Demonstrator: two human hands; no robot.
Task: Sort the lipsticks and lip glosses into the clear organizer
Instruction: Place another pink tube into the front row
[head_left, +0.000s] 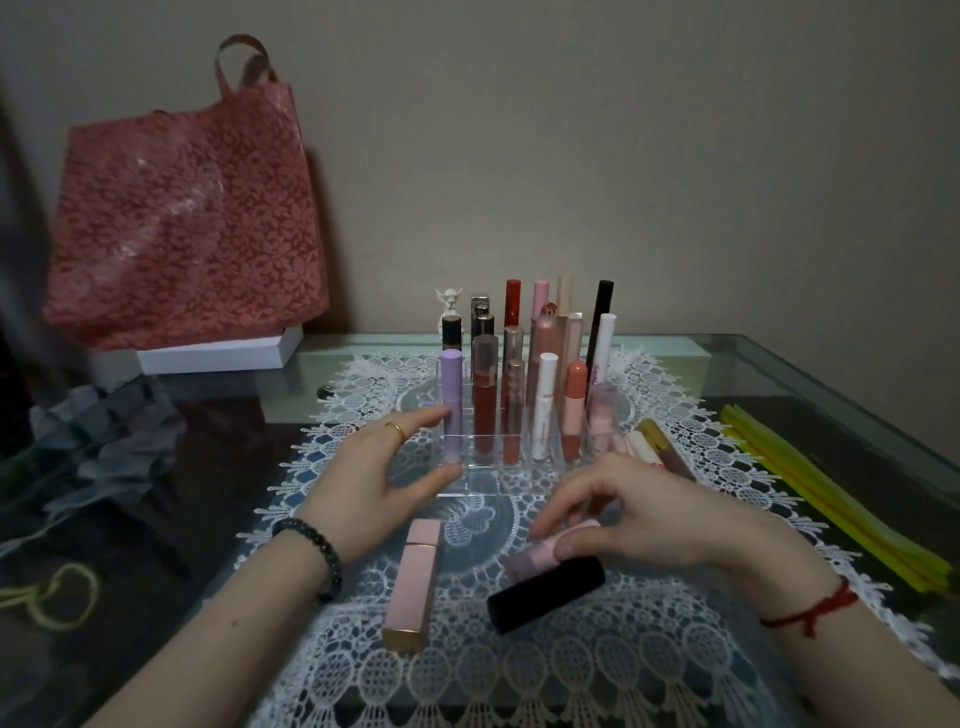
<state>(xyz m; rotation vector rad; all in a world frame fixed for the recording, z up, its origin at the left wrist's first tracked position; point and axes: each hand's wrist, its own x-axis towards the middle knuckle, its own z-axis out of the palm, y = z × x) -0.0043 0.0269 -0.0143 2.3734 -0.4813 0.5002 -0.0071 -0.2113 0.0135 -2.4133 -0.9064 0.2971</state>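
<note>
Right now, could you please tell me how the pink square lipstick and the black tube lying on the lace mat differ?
The pink square lipstick is pale pink with a gold end; the black tube is all black. The pink one is flat-sided, the black one round. The pink one points toward the clear organizer; the black one lies crosswise. Both lie flat on the lace mat, unsorted.

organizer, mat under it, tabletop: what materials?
Organizer: clear rigid plastic, probably acrylic; the tubes show through its walls. Mat: white lace, matte, openwork pattern; fibre can't be told. Tabletop: glass, glossy, with a greenish edge and reflections.
</note>
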